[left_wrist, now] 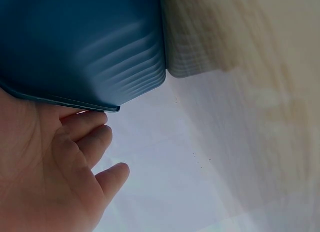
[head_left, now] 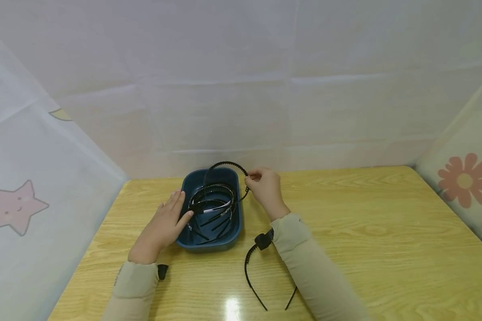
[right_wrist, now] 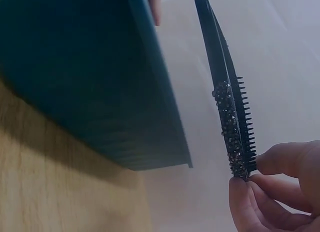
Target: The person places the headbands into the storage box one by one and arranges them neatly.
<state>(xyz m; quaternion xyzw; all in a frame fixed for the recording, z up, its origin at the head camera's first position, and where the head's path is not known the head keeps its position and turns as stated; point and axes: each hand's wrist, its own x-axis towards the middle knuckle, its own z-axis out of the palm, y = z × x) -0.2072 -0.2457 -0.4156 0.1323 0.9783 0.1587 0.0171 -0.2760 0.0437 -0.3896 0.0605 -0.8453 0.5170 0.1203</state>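
A dark blue plastic bin [head_left: 214, 246] holds several black headbands [head_left: 213, 186] heaped together. My right hand [head_left: 265, 189] pinches one black headband [head_left: 226, 163] between thumb and fingers, above the bin's right side. In the right wrist view, dark beads cover part of this headband [right_wrist: 230, 127], and comb teeth line its inner edge. My left hand [head_left: 166, 223] rests on the bin's left rim with its fingers extended and the thumb reaching over the edge. In the left wrist view, the fingers [left_wrist: 87, 126] lie loosely along the outside of the rim.
Another black headband [head_left: 247, 269] lies on the wooden table [head_left: 365, 223] near the front, partly hidden by my right sleeve. A pale cloth backdrop [head_left: 225, 111] rises behind the bin, with patterned side panels at left and right.
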